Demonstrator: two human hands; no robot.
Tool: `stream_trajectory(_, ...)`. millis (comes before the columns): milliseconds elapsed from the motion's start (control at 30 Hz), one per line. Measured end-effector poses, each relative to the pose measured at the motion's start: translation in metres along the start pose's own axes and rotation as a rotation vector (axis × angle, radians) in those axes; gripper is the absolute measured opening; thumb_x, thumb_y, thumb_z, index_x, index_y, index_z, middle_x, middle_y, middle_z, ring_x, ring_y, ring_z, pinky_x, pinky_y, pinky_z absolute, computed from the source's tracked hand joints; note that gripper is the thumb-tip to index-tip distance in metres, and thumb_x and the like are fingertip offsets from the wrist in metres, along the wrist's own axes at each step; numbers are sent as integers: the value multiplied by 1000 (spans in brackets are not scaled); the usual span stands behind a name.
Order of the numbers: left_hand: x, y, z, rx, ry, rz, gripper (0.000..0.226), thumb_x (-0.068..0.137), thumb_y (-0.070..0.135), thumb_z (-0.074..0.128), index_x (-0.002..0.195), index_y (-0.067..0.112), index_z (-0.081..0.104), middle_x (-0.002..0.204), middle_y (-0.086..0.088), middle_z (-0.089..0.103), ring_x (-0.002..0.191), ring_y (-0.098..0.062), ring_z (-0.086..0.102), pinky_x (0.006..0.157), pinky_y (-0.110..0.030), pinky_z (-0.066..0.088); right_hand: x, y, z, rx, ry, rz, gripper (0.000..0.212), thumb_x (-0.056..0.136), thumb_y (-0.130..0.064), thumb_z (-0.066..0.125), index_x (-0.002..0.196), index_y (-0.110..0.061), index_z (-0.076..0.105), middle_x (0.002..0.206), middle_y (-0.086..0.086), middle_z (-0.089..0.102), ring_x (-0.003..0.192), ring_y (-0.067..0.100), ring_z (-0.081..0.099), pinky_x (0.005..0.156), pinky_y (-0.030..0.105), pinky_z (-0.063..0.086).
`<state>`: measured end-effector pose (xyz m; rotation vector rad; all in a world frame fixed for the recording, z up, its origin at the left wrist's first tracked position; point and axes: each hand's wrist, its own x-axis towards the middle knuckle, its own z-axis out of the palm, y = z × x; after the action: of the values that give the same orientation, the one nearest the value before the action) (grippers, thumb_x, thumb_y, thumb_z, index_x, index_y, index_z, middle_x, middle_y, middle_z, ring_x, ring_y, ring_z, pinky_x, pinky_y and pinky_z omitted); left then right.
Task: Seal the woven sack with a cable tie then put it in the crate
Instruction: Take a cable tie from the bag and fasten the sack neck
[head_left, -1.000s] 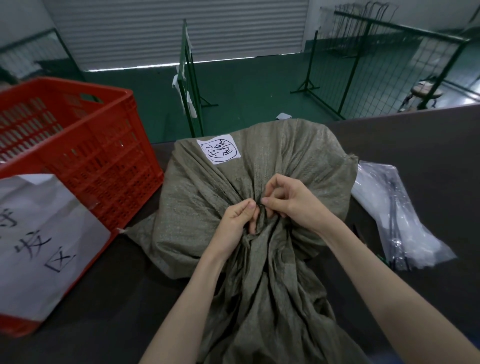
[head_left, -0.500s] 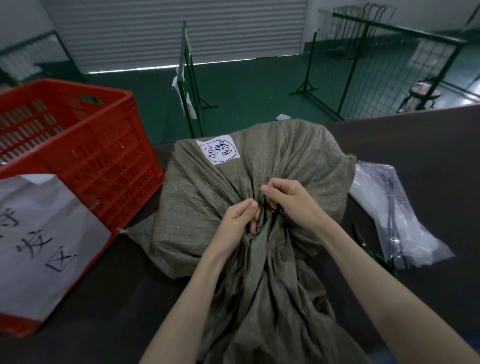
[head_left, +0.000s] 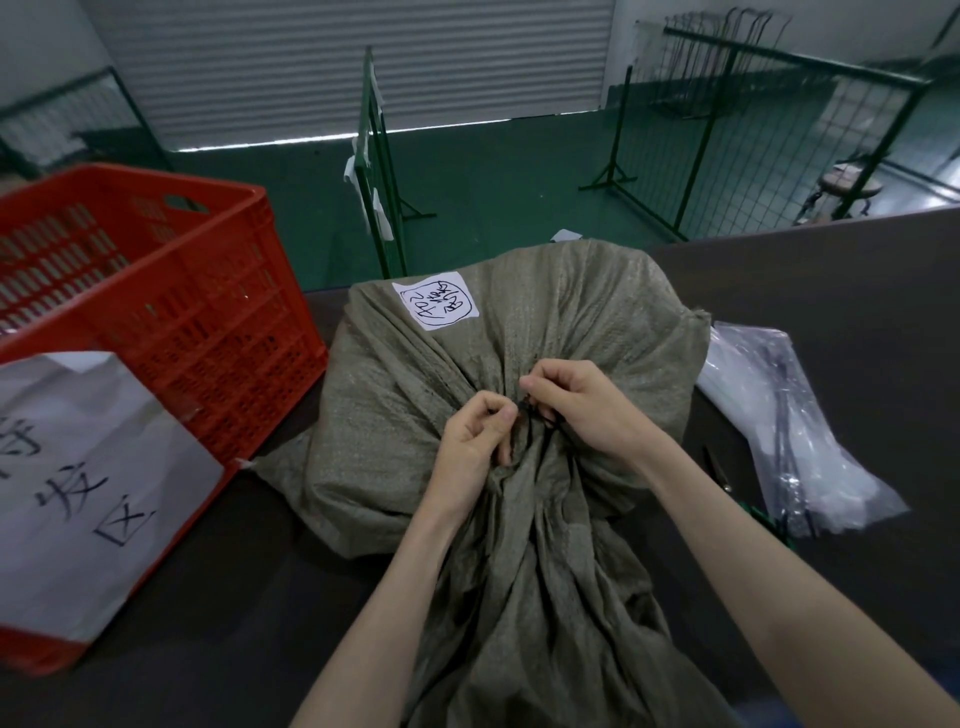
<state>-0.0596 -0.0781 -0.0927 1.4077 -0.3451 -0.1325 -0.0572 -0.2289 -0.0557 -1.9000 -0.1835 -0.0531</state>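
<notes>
Woven sack (head_left: 545, 332): one, grey-green, lying on the dark table (head_left: 831, 280), full end away from the person, gathered neck toward them. One white label (head_left: 435, 305) with handwritten black marks in a drawn circle sits on its upper left side.

Both hands on the gathered neck, close together, fingertips nearly touching. Left hand (head_left: 475, 441) is curled, thumb and fingers pinched on the bunched fabric. Right hand (head_left: 582, 402) is curled too, fingertips pinching at one black cable tie (head_left: 535, 415) that runs across the neck; only a short dark stretch of it is visible between the hands. Can't tell whether the tie is locked.

One red crate (head_left: 171, 312), slotted plastic walls, stands on the table left of the sack, just beside it. One white paper sheet (head_left: 78, 483) with large handwritten characters hangs on the crate's near wall.

Right of the sack: one clear plastic bag (head_left: 779, 431) on the table, with thin black strips inside, count not readable. One dark slim tool (head_left: 719, 467) lies between sack and bag; type unclear.
</notes>
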Motion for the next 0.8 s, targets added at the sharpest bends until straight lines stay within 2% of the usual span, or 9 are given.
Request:
stream_trajectory(100, -2, 2, 4, -6, 87, 13, 14, 90, 0, 56, 83, 13, 56, 40, 10, 41, 38, 0, 34, 42, -11, 28, 0, 0, 0, -5, -7, -5, 34, 93, -15, 54, 61, -20, 49, 54, -1, 46, 50, 5, 40, 53, 19, 34)
stream_trajectory(267, -3, 3, 9, -6, 141, 32, 18, 88, -4, 58, 81, 12, 57, 40, 10, 42, 36, 0, 33, 40, -10, 26, 0, 0, 1, -3, -10, -7, 33, 94, -13, 54, 61, -21, 49, 54, -1, 46, 50, 3, 40, 52, 19, 34)
stream_trajectory(433, -3, 2, 5, 14, 102, 31, 21, 90, -6, 54, 80, 12, 53, 41, 8, 41, 40, -1, 34, 43, -12, 28, 1, 1, -2, -20, 21, -29, 35, 94, -14, 52, 60, -20, 48, 54, 2, 52, 55, 15, 45, 57, 24, 37)
stream_trajectory(567, -4, 2, 1, 77, 60, 27, 20, 89, -7, 55, 81, 12, 52, 46, 9, 48, 46, -1, 40, 49, -12, 33, 1, 1, -4, 10, 38, -24, 34, 95, -11, 49, 62, -15, 48, 55, 4, 52, 55, 14, 45, 59, 23, 37)
stream_trajectory(733, -5, 1, -4, 83, 6, -15, 20, 88, -8, 54, 82, 10, 54, 53, 8, 60, 52, 1, 53, 55, -12, 43, -1, 1, -7, 246, 139, 28, 32, 97, -8, 45, 65, -10, 47, 54, 7, 46, 45, 2, 41, 52, 15, 34)
stream_trajectory(800, -8, -1, -5, 66, 23, -34, 19, 88, -9, 54, 82, 9, 55, 56, 6, 62, 53, 1, 55, 56, -11, 44, -1, 2, -6, 253, 175, 22, 33, 96, -11, 47, 63, -12, 47, 52, 6, 45, 45, 4, 41, 52, 16, 34)
